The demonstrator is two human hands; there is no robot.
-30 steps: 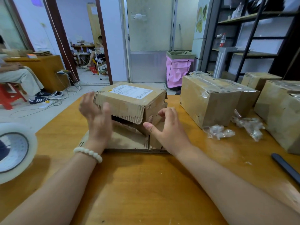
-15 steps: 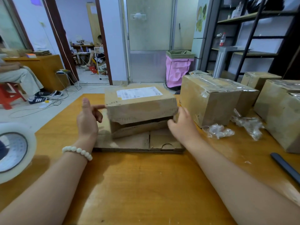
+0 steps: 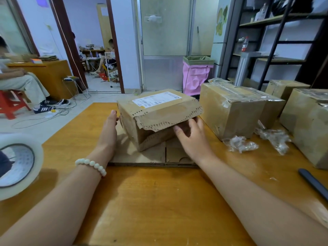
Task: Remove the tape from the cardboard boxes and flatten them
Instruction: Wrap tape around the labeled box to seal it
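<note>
Torn-open box [image 3: 158,112] on flattened cardboard [image 3: 150,155], interior shadowed

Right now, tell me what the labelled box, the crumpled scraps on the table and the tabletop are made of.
Labelled box: corrugated cardboard, matt brown; its torn flap edge shows the wavy fluting.
Crumpled scraps: probably clear plastic tape, glossy, see-through and crinkled.
Tabletop: wood or wood-look laminate, orange-brown with slight sheen; grain streaks show.

Box [image 3: 156,114] on flat cardboard [image 3: 142,155]; left hand [image 3: 109,132] beside, right hand [image 3: 192,139] under flap [image 3: 170,119].
</note>
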